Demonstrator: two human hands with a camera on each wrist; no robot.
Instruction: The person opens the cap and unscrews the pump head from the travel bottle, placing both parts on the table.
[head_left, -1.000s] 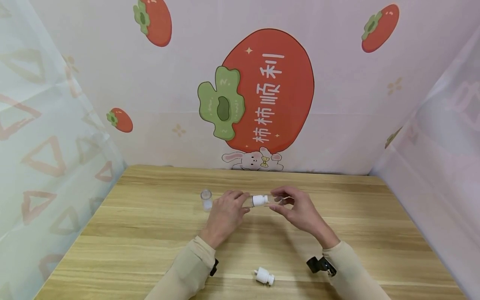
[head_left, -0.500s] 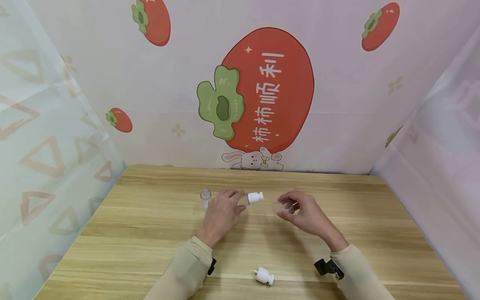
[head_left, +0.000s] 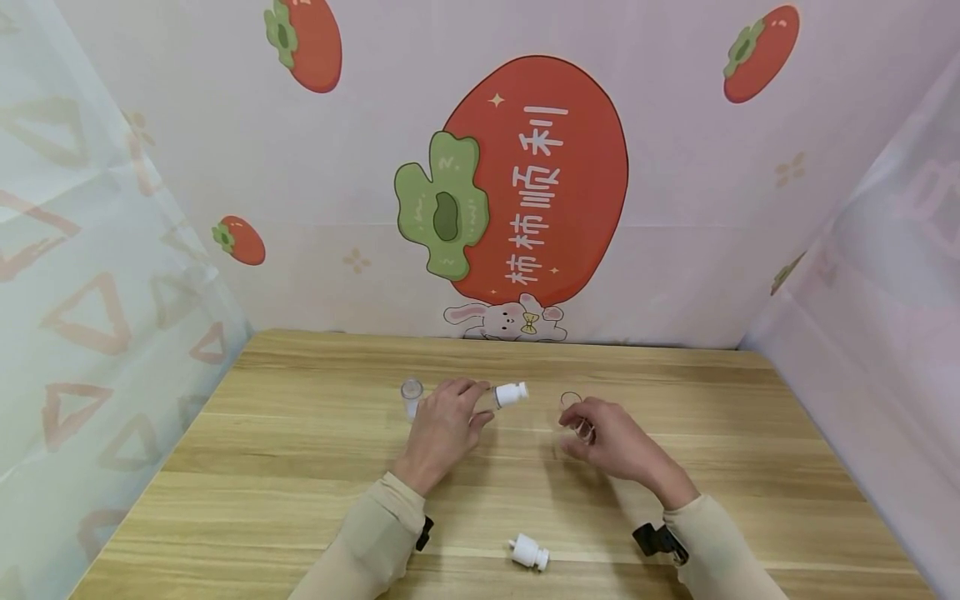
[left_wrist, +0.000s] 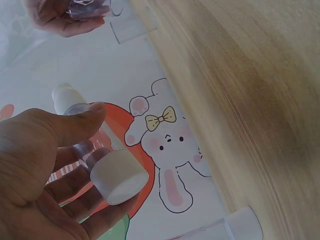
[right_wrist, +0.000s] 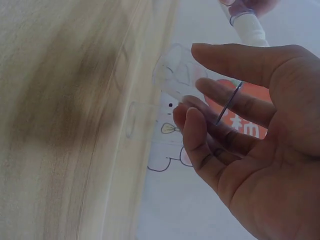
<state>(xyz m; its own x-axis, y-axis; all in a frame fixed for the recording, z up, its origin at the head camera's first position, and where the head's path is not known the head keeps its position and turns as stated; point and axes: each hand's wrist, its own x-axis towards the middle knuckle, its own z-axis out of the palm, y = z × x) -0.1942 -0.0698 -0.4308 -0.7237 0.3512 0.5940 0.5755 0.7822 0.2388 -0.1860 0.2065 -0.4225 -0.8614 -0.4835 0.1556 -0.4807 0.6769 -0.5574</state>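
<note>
Clear bottle, white-based, on wooden worktop, towards back edge. Left hand: thumb and fingers pinching pump bottle, clear with white ends, above worktop's back half. White pump head, lying towards front edge. Clear cylinder, towards back edge. Right hand: thumb and fingers curled around clear cap.

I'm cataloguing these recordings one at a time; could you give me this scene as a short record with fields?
Left grip: holds a pump bottle with white top and base, tilted
Right grip: holds a clear cap
Standing on table: second clear cap; clear bottle with white base, partly hidden in the head view
Lying nearest the person: white pump head
Surface: wood-grain table
Backdrop: printed sheet, fruit and rabbit
</note>
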